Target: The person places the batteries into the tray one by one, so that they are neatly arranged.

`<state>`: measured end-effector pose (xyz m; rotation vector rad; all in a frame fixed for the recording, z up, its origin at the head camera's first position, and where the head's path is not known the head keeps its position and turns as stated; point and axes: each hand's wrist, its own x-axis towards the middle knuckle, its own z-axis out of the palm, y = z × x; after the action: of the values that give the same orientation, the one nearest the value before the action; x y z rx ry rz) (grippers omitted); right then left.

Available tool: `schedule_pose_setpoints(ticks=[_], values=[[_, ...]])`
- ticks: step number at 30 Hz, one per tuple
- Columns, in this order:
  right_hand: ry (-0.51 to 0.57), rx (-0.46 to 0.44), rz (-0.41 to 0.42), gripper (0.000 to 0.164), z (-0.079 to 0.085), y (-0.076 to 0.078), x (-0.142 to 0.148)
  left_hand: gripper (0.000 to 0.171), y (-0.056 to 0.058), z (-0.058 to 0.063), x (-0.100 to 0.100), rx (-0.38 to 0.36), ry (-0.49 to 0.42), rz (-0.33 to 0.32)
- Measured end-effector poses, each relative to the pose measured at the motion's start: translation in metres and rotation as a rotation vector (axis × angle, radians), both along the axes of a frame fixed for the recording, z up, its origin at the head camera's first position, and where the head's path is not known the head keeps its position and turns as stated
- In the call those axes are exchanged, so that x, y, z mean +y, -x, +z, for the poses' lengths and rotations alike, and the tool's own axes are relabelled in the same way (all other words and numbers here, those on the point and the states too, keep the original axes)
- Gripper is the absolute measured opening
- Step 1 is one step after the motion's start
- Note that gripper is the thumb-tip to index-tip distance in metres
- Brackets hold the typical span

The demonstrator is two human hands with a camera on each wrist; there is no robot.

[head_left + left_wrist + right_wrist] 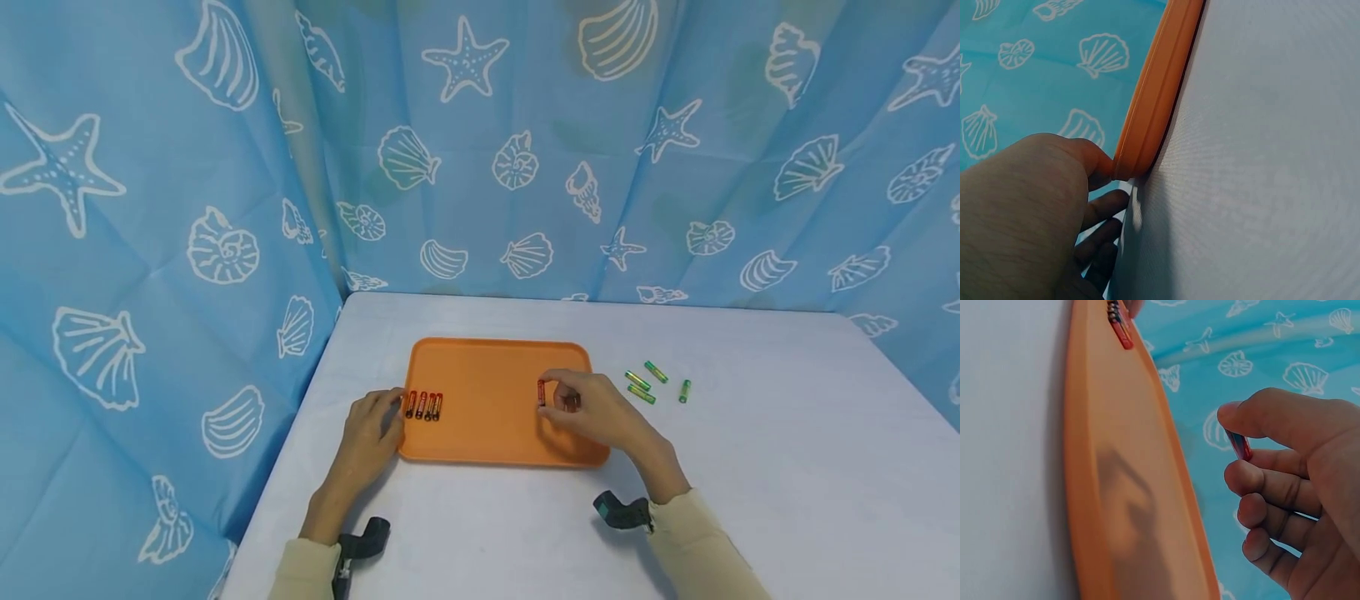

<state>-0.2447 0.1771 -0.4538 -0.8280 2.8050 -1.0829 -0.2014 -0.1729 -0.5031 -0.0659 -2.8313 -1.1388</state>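
Note:
Between thumb and forefinger, my right hand [592, 407] pinches a red battery [542, 392] over the right part of an orange tray [480, 457]. In the right wrist view the battery [1239, 445] is tilted, its ends against the thumb and a fingertip; the other fingers curl loosely. My left hand [369, 433] is at the tray's left edge, its fingers loosely bent. The left wrist view has its thumb touching the rim [1147, 125] at a corner. Close to that hand, several red and black batteries [423, 406] lie side by side in the tray.
To the right of the tray, several green batteries [640, 381] lie scattered on the white table [750, 433]. A blue curtain [480, 208] with white shells and starfish hangs behind the table and along its left side. Black wrist cameras [621, 510] sit on both wrists.

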Motion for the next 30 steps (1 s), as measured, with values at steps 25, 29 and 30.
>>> schedule_pose_setpoints(ticks=[25,29,30], values=[[-0.014,-0.03,0.059,0.044,-0.009,-0.001,-0.069,0.041,0.002,-0.003,-0.003,0.013,-0.015,-0.012],[-0.003,-0.048,0.07,0.045,-0.01,-0.001,-0.078,0.041,0.001,-0.002,-0.003,0.018,-0.02,-0.018],[-0.003,-0.049,0.071,0.044,-0.01,0.0,-0.08,0.041,0.001,-0.001,-0.003,0.018,-0.02,-0.02]])
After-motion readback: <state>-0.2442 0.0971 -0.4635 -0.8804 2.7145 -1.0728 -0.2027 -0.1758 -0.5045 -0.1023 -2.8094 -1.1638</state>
